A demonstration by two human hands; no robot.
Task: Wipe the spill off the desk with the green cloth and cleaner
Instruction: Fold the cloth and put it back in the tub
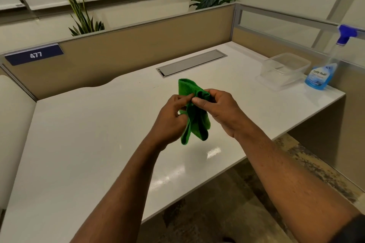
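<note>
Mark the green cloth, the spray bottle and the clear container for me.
green cloth (186, 88): head view, upper flap above the hands.
spray bottle (319, 76): head view, blue label on its body.
clear container (284, 67): head view, its near wall.

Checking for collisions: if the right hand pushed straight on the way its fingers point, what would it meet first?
The right hand points leftward across the green cloth, which it already pinches; just beyond are the left hand's fingers, probably the first contact.
</note>
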